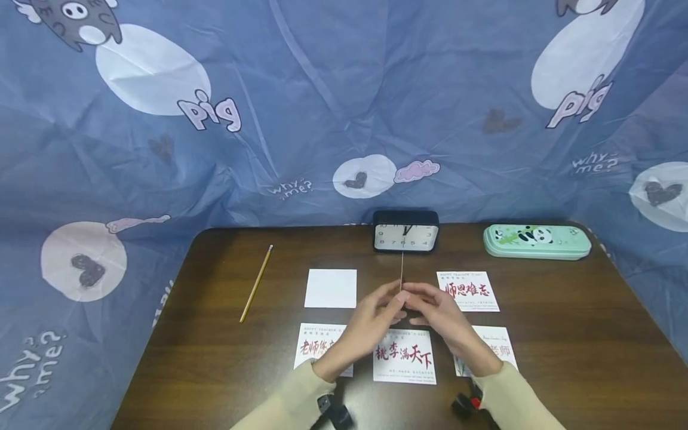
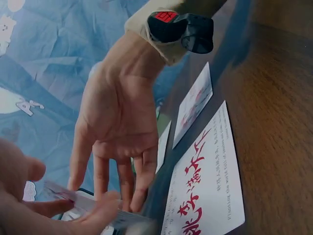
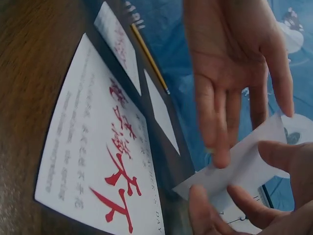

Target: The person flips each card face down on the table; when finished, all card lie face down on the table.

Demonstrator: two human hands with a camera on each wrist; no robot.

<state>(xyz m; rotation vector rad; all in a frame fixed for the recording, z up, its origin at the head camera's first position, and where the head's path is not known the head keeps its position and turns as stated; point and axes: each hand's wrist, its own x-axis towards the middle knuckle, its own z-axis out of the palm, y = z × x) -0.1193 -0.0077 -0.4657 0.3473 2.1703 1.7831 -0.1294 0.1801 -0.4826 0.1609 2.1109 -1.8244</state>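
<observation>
Between both hands, a thin white card (image 3: 244,154) stands on edge; in the head view it shows only as a thin line in front of the clock. My left hand (image 1: 368,322) pinches it from the left. The fingers of my right hand (image 1: 438,310) hold it from the other side, thumbs close together near its lower edge. Below the hands lies a square card with red Chinese lettering (image 1: 405,357). Another lettered card (image 1: 303,349) is partly covered by the left forearm, and a third (image 1: 500,346) by the right wrist.
A blank white card (image 1: 330,288) lies left of the hands, a red-lettered card (image 1: 467,291) to their right. Farther left is a yellow pencil (image 1: 256,283). At the back edge stand a black clock (image 1: 406,230) and a green panda pencil case (image 1: 537,242), before a blue curtain (image 1: 322,107).
</observation>
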